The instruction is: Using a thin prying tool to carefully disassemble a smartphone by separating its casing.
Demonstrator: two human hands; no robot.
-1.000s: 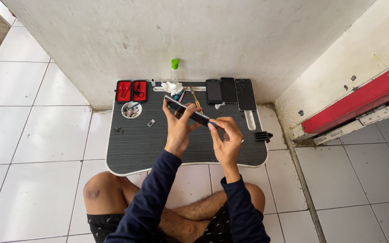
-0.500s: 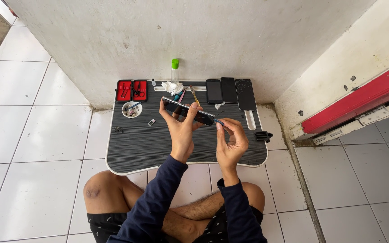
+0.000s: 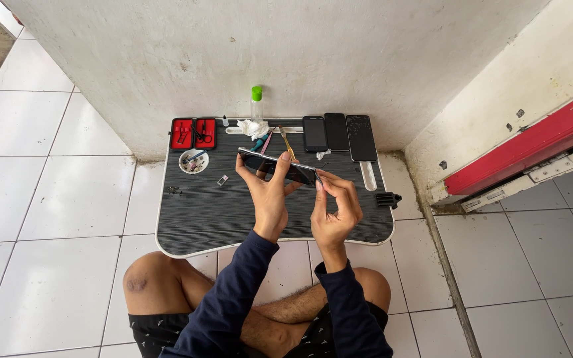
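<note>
Head view: both hands [image 3: 303,195] grip a phone [image 3: 276,166], long axis left-right.

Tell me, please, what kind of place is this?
Probably a makeshift phone-repair spot on a tiled floor by a wall. A low dark table bears a red tool case and three phones; the left hand holds another phone.
</note>
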